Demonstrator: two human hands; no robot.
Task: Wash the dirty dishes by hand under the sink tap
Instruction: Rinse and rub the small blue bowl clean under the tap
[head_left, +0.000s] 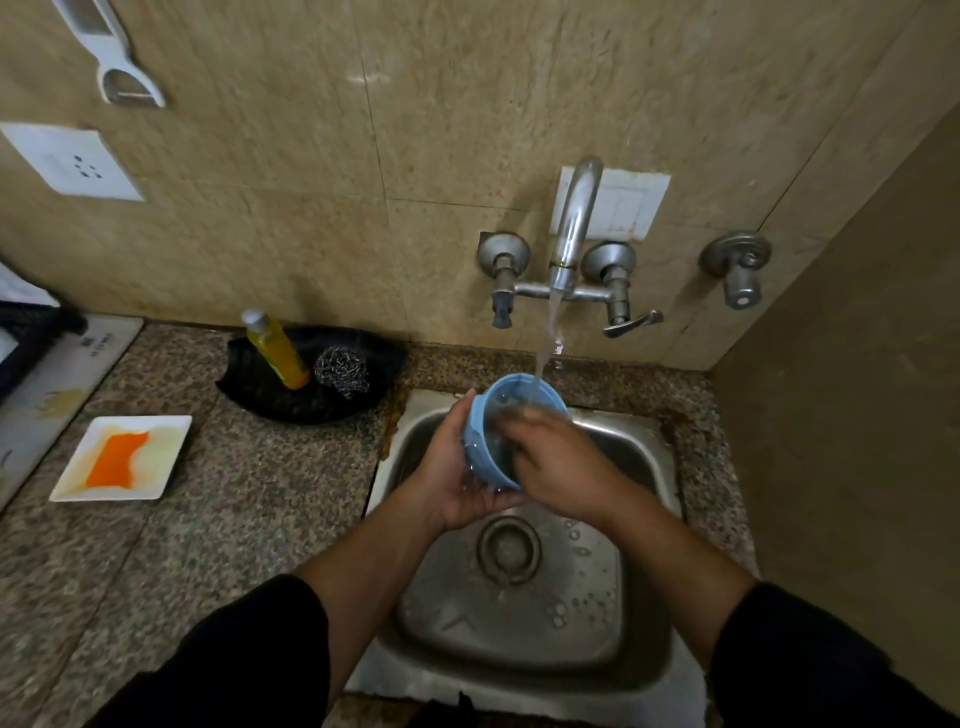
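Our left hand (453, 470) grips the blue bowl (480, 431) under the running tap (571, 223). Our right hand (561, 467) reaches inside; blurred, grip unclear.

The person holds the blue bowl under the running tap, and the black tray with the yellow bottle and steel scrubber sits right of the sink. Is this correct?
Not quite. The head view shows the black tray, with the yellow bottle and steel scrubber, left of the sink. The blue bowl is indeed held under the running tap.
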